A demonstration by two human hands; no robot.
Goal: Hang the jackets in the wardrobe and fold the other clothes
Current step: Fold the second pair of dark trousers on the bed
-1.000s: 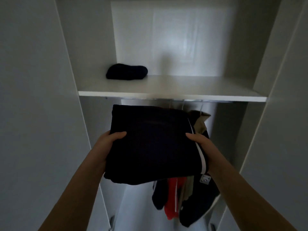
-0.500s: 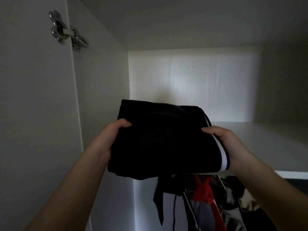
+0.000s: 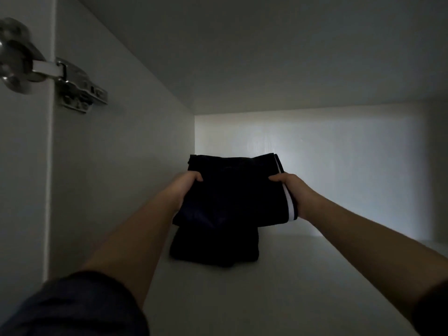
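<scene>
From the head camera, you are reaching into the wardrobe's upper compartment with both arms out. Your left hand (image 3: 188,184) is gripping the left edge of a folded dark garment (image 3: 232,190), thumb curled over the top. Your right hand (image 3: 288,187) is gripping the right edge, beside the white stripe (image 3: 288,204). You are holding the garment directly above a dark bundle (image 3: 215,248) that is lying on the shelf (image 3: 315,275), close to the left wall (image 3: 121,166). In this dim light it is hard to tell whether the two are touching yet. A metal hinge (image 3: 72,86) is showing at the upper left.

As I read it, you are putting away folded clothes, stacking this piece on the one below. The next move is asking you to lower it flat, line its edges up with the bundle, then slide your fingers out sideways so the fold is not dragged open.
</scene>
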